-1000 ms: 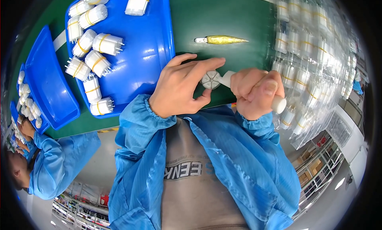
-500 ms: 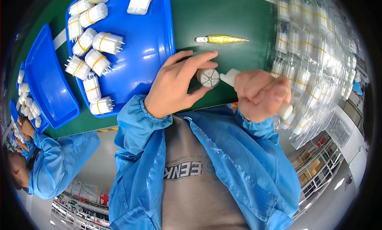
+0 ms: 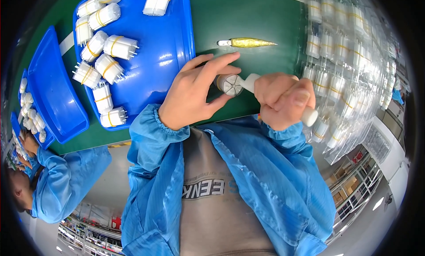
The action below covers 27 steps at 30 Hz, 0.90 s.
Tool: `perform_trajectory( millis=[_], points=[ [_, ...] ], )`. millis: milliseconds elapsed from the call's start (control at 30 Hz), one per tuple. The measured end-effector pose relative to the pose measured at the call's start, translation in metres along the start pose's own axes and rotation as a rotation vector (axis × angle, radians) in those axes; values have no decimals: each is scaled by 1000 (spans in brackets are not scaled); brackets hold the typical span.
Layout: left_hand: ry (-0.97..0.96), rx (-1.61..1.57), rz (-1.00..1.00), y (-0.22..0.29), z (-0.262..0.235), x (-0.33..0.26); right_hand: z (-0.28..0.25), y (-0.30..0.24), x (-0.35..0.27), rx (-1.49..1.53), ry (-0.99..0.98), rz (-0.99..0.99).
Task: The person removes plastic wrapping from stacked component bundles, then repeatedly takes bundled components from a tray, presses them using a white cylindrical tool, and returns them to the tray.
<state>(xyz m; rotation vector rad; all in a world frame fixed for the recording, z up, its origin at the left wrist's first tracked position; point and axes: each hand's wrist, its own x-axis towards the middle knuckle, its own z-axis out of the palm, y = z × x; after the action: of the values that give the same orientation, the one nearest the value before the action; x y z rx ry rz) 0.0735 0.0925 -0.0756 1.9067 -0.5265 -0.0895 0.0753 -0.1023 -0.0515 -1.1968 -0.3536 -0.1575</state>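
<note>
My left hand (image 3: 192, 92) is curled around a short round bundle (image 3: 231, 85), fingers and thumb on its sides. The bundle's end faces up and shows several pale wedge-shaped segments around a centre. In my right hand (image 3: 285, 98) is a thick white stick-like tool (image 3: 251, 82), gripped in a fist with its rounded butt showing beyond the palm. Its narrowed tip meets the right edge of the bundle's end. Beyond my hands a slim yellow pointed tool (image 3: 251, 43) with a white patch lies on the green table (image 3: 248, 17).
A blue tray (image 3: 155, 79) on the left holds several white bundles (image 3: 119, 48) tied with yellow bands. Clear plastic packaging (image 3: 341, 56) with similar white bundles stands at the right. Farther left are more blue trays (image 3: 57, 87) and a co-worker's blue sleeve (image 3: 66, 176).
My right hand has moved a little left and up, bringing the white tool's tip over the bundle's edge. The bundle and my left hand have shifted slightly left.
</note>
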Motion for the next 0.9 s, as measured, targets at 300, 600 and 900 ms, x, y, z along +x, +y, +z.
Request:
perform_trajectory(
  millis=[300,600,900],
  points=[
    [-43,129,47,4,-1,5,10,-2,-3,-303,42,67],
    [-36,8,-1,2,-1,-2,11,-3,9,78,106,85],
    [-64,34,13,1,-3,-2,8,3,0,-77,74,148]
  ],
)
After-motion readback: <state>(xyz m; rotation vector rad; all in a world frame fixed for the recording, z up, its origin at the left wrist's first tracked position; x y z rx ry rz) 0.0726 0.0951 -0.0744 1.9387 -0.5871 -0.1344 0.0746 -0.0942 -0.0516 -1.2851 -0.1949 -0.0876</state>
